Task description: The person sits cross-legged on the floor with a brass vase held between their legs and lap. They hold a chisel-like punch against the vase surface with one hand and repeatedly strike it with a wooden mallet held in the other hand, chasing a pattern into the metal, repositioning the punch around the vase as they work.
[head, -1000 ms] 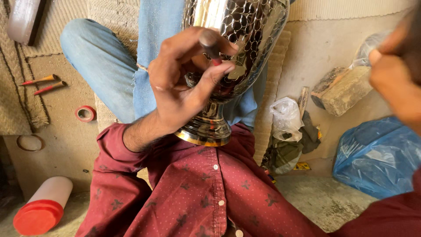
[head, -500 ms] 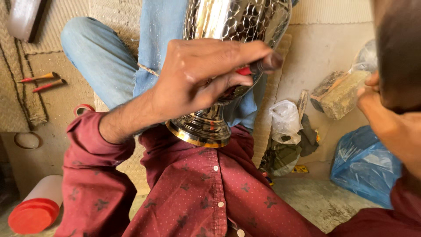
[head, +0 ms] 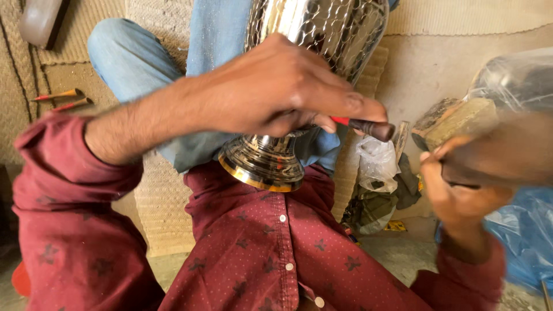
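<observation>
A shiny hammered-metal vase [head: 322,29] with a gold-rimmed foot [head: 262,168] rests upright against my red shirt [head: 271,247], between my blue-jeaned legs. My left hand [head: 276,86] reaches across its lower body and pinches a short dark punch with a red band [head: 368,126], tip toward the vase. My right hand [head: 458,193] hovers at the right, apart from the vase and blurred by motion. Its fingers curl round a thin dark handle, and a large blurred brown shape sits just above it.
Two red-handled tools [head: 57,98] lie on the woven mat at the left. A white plastic bag [head: 377,161], a stone-like block [head: 452,121] and a blue plastic bag [head: 527,230] crowd the right. A white container [head: 40,20] is at the top left, a red lid [head: 20,279] at the bottom left.
My left hand has turned palm down and pushed the punch farther right across the vase. My right hand has dropped from the upper right to mid-height.
</observation>
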`<act>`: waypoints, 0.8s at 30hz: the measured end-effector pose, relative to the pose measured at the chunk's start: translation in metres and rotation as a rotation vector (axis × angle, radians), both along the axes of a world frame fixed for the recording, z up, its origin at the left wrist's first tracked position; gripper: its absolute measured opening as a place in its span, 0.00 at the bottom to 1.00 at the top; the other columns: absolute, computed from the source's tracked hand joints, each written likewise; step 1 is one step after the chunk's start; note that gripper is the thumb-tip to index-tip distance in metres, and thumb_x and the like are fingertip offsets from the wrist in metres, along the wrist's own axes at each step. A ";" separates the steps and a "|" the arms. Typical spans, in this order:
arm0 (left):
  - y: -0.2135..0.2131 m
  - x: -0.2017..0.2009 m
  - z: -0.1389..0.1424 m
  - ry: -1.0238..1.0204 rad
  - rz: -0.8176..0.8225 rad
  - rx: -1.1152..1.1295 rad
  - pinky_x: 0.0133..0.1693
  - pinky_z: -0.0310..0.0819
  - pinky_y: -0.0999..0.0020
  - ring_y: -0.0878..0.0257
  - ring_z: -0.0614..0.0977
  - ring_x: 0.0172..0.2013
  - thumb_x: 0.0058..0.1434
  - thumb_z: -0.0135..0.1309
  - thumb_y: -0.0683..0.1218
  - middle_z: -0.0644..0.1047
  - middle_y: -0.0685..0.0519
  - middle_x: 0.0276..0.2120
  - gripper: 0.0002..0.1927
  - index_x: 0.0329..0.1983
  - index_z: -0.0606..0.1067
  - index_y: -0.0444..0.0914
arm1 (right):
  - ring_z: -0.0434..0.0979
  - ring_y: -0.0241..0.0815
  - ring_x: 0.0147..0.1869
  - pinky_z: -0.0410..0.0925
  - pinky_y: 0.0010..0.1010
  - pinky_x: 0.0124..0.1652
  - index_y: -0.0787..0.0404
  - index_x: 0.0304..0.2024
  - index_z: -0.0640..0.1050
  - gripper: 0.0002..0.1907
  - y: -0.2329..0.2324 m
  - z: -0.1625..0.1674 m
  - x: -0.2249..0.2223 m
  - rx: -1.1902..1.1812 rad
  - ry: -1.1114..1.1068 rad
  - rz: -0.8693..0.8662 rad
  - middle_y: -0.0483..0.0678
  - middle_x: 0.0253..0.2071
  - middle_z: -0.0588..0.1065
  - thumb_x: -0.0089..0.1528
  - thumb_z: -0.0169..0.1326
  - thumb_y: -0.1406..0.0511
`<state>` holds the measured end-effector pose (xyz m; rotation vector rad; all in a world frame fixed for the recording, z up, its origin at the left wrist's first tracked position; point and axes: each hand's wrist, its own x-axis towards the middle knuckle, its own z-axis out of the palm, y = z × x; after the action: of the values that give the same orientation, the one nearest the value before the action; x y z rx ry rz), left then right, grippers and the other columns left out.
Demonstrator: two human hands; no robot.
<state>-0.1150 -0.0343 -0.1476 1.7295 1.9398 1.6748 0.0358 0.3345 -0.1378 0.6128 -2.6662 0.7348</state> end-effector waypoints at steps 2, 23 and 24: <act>0.006 -0.008 0.002 0.059 -0.071 0.024 0.43 0.78 0.58 0.52 0.85 0.49 0.67 0.60 0.44 0.82 0.51 0.53 0.24 0.67 0.73 0.44 | 0.76 0.42 0.43 0.74 0.29 0.43 0.66 0.68 0.56 0.34 -0.014 -0.016 0.009 -0.191 -0.074 -0.087 0.55 0.46 0.74 0.66 0.59 0.80; 0.029 -0.019 0.027 -0.046 -0.383 -0.110 0.28 0.74 0.64 0.65 0.85 0.34 0.64 0.54 0.39 0.84 0.58 0.40 0.22 0.61 0.74 0.49 | 0.75 0.51 0.44 0.67 0.37 0.44 0.67 0.41 0.74 0.13 -0.059 -0.087 0.043 0.045 0.115 -0.365 0.52 0.40 0.73 0.55 0.60 0.79; 0.028 -0.018 0.026 0.000 -0.304 -0.140 0.30 0.71 0.59 0.61 0.84 0.33 0.62 0.56 0.40 0.84 0.55 0.36 0.24 0.62 0.75 0.47 | 0.75 0.48 0.43 0.68 0.36 0.45 0.68 0.44 0.70 0.17 -0.057 -0.093 0.044 -0.144 0.073 -0.394 0.51 0.40 0.72 0.56 0.60 0.78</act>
<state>-0.1333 -0.0059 -0.1217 1.8569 1.6463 1.4003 0.0793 0.2773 -0.2307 0.0687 -2.5246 0.7598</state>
